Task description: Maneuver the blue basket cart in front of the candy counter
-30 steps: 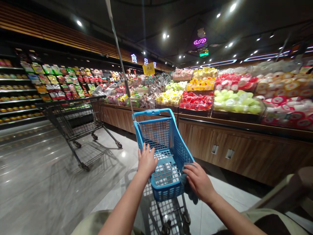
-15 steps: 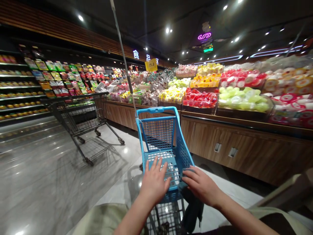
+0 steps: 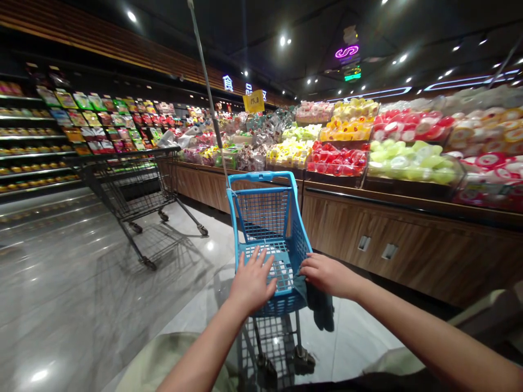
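Note:
A small blue shopping cart with a lattice basket stands on the floor in front of me. My left hand is over the basket's near end, open, with its fingers spread and pointing away from me; whether it touches the plastic I cannot tell. My right hand is at the near right corner of the basket, its fingers curled around a dark cloth. That cloth drapes along the corner and hangs down outside the basket; its lower end has finger-like lobes, as on a glove. The right fingertips are partly hidden.
A thin pole rises from the cart's left side. To the left stands a larger black shopping cart. A wood-fronted counter bears bins of colourful wrapped goods. Stocked shelves line the far left.
My right hand has moved up and left along the cart's side, and the dark cloth hangs higher. My left hand has shifted slightly left, still spread. The cart sits a bit farther from me.

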Demonstrator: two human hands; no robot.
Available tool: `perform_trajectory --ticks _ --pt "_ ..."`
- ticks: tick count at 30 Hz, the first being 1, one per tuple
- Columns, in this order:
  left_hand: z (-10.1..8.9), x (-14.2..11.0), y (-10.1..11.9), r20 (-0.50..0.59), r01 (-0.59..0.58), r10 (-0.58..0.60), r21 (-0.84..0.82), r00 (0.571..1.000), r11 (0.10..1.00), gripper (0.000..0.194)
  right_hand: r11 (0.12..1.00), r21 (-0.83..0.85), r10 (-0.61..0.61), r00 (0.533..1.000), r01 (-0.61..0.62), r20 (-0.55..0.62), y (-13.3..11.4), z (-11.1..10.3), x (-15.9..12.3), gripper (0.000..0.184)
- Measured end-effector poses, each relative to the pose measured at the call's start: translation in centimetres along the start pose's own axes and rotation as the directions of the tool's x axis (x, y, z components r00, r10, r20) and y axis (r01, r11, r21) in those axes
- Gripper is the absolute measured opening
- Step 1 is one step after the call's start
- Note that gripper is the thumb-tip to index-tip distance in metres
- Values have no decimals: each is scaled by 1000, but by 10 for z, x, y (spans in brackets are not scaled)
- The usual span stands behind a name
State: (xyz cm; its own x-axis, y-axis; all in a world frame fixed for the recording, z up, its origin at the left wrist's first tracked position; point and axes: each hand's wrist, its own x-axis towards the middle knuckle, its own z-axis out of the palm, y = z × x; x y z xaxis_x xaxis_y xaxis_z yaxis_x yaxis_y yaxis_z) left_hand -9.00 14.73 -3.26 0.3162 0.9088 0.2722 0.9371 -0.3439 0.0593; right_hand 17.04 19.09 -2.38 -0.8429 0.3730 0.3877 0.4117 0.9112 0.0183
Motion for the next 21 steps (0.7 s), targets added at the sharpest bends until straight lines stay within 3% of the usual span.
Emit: perform_trajectory --ticks 13,16,18,21 --pt "-13 15 -86 46 -126 126 1 991 992 60 992 -99 66 989 -80 -136 -69 39 39 17" --pt "-6 19 -83 -27 44 -43 41 999 998 60 984 -137 92 986 -111 -139 -83 45 42 17" --pt "1 20 -74 -107 215 -209 50 972 975 65 983 -147 82 983 -107 -162 -88 48 40 20" --pt "11 19 -58 -129 258 -252 38 959 965 72 990 -132 21 985 -44 -173 -88 47 30 28"
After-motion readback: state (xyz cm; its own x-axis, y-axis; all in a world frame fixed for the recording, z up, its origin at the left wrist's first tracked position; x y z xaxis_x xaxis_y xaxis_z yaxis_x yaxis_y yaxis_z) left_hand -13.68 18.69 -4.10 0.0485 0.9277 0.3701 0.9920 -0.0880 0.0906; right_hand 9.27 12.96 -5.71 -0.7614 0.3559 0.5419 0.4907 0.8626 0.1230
